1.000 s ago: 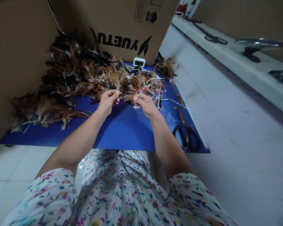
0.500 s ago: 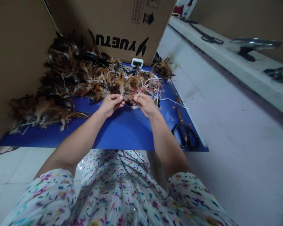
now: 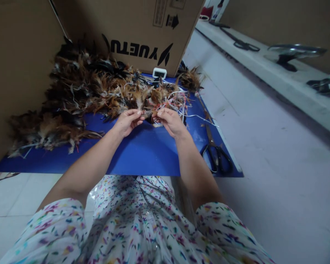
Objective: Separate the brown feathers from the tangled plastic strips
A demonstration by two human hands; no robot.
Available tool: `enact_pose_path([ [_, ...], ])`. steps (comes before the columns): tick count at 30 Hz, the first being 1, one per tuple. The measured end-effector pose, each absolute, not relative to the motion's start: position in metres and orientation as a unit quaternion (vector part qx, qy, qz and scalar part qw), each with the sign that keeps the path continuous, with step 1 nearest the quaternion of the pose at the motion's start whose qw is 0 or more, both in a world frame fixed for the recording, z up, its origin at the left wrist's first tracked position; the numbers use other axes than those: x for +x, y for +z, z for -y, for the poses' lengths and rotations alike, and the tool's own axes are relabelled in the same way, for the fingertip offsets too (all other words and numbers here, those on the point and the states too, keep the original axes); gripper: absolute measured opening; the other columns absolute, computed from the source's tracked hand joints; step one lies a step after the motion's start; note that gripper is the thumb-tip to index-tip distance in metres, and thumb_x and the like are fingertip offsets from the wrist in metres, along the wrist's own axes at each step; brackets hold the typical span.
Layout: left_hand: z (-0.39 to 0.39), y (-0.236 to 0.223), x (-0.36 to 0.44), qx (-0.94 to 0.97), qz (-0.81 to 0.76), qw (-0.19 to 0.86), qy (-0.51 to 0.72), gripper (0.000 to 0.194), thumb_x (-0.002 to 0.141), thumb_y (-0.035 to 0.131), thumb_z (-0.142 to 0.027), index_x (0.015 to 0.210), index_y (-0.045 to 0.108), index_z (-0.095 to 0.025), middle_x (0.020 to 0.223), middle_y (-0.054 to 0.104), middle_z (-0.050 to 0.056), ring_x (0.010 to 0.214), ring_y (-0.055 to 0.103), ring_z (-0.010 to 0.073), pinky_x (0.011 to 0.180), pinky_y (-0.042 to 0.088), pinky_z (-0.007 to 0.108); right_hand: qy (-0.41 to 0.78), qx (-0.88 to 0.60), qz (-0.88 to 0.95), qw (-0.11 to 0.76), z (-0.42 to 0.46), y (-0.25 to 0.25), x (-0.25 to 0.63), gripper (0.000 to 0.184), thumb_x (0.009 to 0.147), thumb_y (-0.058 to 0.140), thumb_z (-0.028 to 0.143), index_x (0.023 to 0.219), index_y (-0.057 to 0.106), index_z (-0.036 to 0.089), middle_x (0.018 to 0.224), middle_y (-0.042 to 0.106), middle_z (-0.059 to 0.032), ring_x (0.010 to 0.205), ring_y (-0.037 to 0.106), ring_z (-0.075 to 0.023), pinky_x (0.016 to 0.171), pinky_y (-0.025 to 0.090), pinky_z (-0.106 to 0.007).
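Note:
My left hand [image 3: 129, 122] is closed in a pinch at the base of a tan feather tuft [image 3: 139, 99], which stands up from the fingertips. My right hand [image 3: 170, 121], also pinching, has a small brown feather [image 3: 154, 113] at its fingertips. A short gap parts the two hands, with greyish fluff between them. Just behind lies a heap of brown and black feather bunches [image 3: 99, 86]. White and pink strings [image 3: 178, 98] trail near my right hand. The exact grip of the fingers is partly hidden.
The blue board [image 3: 151, 154] carries black-handled scissors [image 3: 216, 156] at its right. A separate feather pile [image 3: 51, 132] lies left. Cardboard boxes [image 3: 143, 22] wall the back and left. A small white-framed device [image 3: 159, 73] stands behind; a ledge [image 3: 264, 68] with tools runs right.
My hands have drawn slightly apart, the left one moving a little left. More of the greyish fluff shows between the fingertips. The scissors and the heap stay put.

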State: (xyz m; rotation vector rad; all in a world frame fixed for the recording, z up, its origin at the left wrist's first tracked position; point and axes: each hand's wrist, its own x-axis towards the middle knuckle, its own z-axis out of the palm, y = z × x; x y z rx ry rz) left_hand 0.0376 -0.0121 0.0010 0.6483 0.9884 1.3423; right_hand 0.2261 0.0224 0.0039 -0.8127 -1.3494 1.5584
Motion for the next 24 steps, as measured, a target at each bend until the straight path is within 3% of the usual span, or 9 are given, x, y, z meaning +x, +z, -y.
enact_pose_path([
  [14, 0.016, 0.004, 0.041, 0.315, -0.437, 0.638, 0.551, 0.017, 0.086, 0.069, -0.007, 0.069, 0.07, -0.011, 0.061, 0.066, 0.0, 0.051, 0.059, 0.0032, 0.057, 0.053, 0.012, 0.632, -0.333, 0.546, 0.438, -0.019, 0.006, 0.225, 0.031, 0.063, 0.084, 0.043, 0.069, 0.063, 0.021, 0.075, 0.071, -0.0001, 0.075, 0.063, -0.0129, 0.069, 0.046, -0.026],
  [18, 0.017, 0.005, 0.042, 0.3, -0.418, 0.654, 0.554, 0.02, 0.088, 0.066, -0.006, 0.069, 0.07, -0.011, 0.058, 0.064, -0.001, 0.048, 0.057, 0.0022, 0.053, 0.05, 0.01, 0.653, -0.304, 0.517, 0.463, -0.022, 0.003, 0.224, 0.034, 0.07, 0.078, 0.053, 0.081, 0.067, 0.022, 0.08, 0.074, -0.0021, 0.075, 0.065, -0.0138, 0.07, 0.049, -0.028],
  [22, 0.019, 0.008, 0.043, 0.292, -0.405, 0.677, 0.54, 0.022, 0.088, 0.064, -0.004, 0.068, 0.069, -0.01, 0.056, 0.063, -0.001, 0.046, 0.056, 0.002, 0.05, 0.049, 0.01, 0.608, -0.312, 0.566, 0.462, -0.02, -0.002, 0.219, 0.039, 0.061, 0.088, 0.039, 0.092, 0.071, 0.024, 0.087, 0.075, 0.0001, 0.075, 0.064, -0.0117, 0.069, 0.05, -0.026],
  [24, 0.02, 0.008, 0.044, 0.299, -0.405, 0.684, 0.528, 0.019, 0.086, 0.068, -0.005, 0.068, 0.07, -0.01, 0.055, 0.062, -0.001, 0.046, 0.056, 0.0023, 0.05, 0.049, 0.01, 0.582, -0.32, 0.595, 0.454, -0.016, -0.003, 0.216, 0.04, 0.061, 0.089, 0.041, 0.093, 0.072, 0.024, 0.086, 0.075, 0.0002, 0.075, 0.064, -0.0121, 0.069, 0.05, -0.027],
])
